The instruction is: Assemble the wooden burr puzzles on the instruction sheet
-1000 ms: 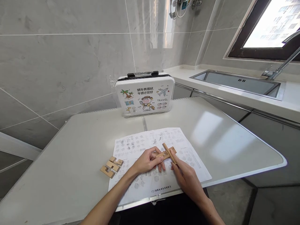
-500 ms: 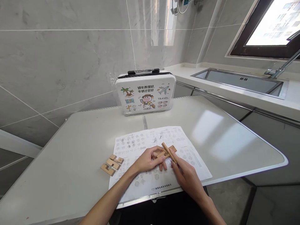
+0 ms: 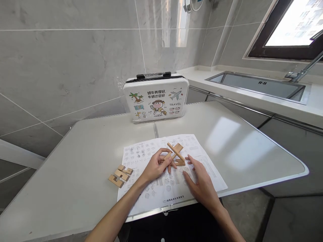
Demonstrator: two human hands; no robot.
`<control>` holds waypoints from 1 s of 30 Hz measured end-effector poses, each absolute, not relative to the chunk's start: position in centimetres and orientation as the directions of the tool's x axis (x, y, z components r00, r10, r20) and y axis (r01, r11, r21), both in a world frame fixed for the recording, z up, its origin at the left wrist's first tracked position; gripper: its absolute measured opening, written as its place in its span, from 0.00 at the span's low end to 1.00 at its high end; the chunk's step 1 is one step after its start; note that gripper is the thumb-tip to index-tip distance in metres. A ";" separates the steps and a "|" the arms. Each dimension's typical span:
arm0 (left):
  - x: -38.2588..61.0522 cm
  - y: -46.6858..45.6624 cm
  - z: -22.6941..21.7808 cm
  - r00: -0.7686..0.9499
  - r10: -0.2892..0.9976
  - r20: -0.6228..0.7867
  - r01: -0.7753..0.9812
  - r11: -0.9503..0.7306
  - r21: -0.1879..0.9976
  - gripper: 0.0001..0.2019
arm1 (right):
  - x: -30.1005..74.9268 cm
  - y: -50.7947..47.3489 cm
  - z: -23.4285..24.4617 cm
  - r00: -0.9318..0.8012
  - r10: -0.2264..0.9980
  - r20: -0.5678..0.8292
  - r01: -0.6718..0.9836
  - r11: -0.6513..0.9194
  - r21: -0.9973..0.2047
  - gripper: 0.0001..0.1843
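Note:
My left hand [image 3: 156,166] is closed on crossed wooden puzzle pieces [image 3: 177,148], pinching a flat one by its near-left end. A long, narrow piece lies slantwise across that flat one. Just below the crossing, a notched wooden piece [image 3: 180,163] shows; whether it is joined to the others I cannot tell. To the right, my right hand [image 3: 202,179] is open, thumb and fingers apart, a little away from the pieces. Under both hands is a printed paper sheet [image 3: 181,186] with small diagrams. Several notched wooden pieces [image 3: 121,173] lie together at the sheet's left edge.
A white case [image 3: 155,101] with cartoon prints and a black handle stands at the back of the white table [image 3: 75,174]. Beyond the table's right side is a counter with a sink [image 3: 259,85] and a faucet [image 3: 300,74]. A tiled wall rises behind.
My right hand has let go of the long piece and drawn back, its fingers spreading. The crossed pieces in my left hand have shifted slightly left and away from me; a notched piece now shows below.

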State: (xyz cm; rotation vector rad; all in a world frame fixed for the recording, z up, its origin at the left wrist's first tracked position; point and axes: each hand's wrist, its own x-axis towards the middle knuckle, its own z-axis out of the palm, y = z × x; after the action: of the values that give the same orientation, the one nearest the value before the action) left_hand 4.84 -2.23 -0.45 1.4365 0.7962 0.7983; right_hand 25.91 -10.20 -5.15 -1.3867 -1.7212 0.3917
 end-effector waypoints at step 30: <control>5.4 -2.1 0.7 0.152 0.933 0.326 0.402 -0.360 0.842 0.09 | 26.1 -10.0 -4.1 -0.138 0.944 0.300 0.582 0.322 -0.747 0.09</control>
State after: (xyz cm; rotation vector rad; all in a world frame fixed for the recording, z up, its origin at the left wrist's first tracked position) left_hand 5.44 -2.13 0.66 1.8486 1.2707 1.1700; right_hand 26.10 -10.02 -4.10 -1.3568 -1.8264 0.6004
